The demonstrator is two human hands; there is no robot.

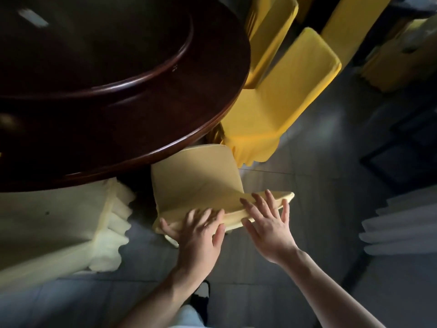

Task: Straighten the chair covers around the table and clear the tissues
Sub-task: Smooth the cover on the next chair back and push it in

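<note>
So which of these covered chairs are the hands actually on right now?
The pale yellow chair nearest the camera, its seat tucked under the round table. Both the left hand and right hand lie across its backrest top; the brighter yellow chair beyond is untouched.

Dark round wooden table (146, 129) with raised central turntable (132, 65), grey tiled floor (314, 185), dark shoe (201, 297)

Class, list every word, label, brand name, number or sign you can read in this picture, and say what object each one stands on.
None: no readable text appears anywhere in this view.
The round table shows only light glare, no lettering.
The pale chair cover under the left hand and right hand is plain fabric.
The yellow chair covers behind are plain and motion-blurred.
</note>
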